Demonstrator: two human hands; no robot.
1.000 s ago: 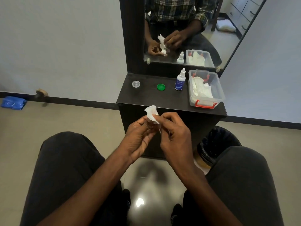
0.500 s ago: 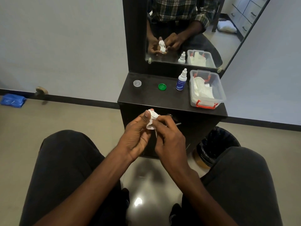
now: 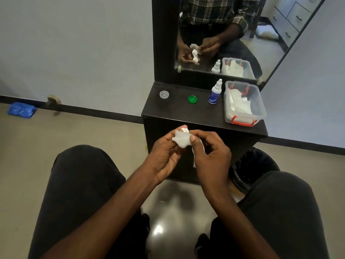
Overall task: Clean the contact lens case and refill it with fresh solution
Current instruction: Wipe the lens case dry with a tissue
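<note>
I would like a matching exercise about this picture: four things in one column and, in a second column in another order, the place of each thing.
Things
1. green cap
2. clear cap
3. solution bottle
4. tissue

Places
A. held between both hands, in front of the cabinet
B. upright, next to the clear plastic box
C. far left on the cabinet top
D. on the cabinet top, between the other cap and the bottle

Pairs: 1-D, 2-C, 3-B, 4-A
</note>
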